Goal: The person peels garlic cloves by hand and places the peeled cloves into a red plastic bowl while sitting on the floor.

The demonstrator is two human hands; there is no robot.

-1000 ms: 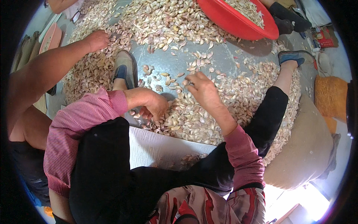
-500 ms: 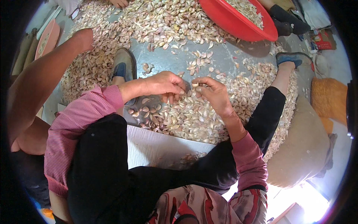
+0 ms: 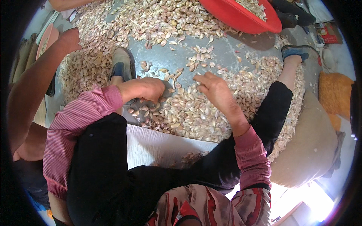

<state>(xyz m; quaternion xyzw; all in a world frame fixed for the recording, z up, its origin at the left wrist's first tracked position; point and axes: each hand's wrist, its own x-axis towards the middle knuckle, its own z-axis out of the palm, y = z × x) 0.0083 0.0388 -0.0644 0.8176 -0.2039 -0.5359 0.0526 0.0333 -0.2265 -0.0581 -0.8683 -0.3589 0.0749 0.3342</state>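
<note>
Loose garlic cloves (image 3: 196,113) lie heaped on the grey floor between my legs. Above the small group of darker cloves (image 3: 145,113) beside my left shoe is my left hand (image 3: 151,89), its fingers curled downward; what they hold, if anything, is hidden. My right hand (image 3: 217,90) hovers over the heap's far edge, thumb and fingers pinched on a small pale garlic clove (image 3: 198,82) at the tips. A few cloves (image 3: 174,77) are scattered on the floor between my two hands.
A larger spread of garlic (image 3: 162,19) covers the floor ahead. A red basin (image 3: 245,17) with peelings stands at the far right. Another person's arm (image 3: 41,71) reaches in on the left. A beige sack (image 3: 307,147) leans by my right leg; a white board (image 3: 162,145) lies before me.
My left hand has drawn back left and nearer the small group of cloves, away from my right hand. My right hand has turned slightly. More cloves lie on the floor between them.
</note>
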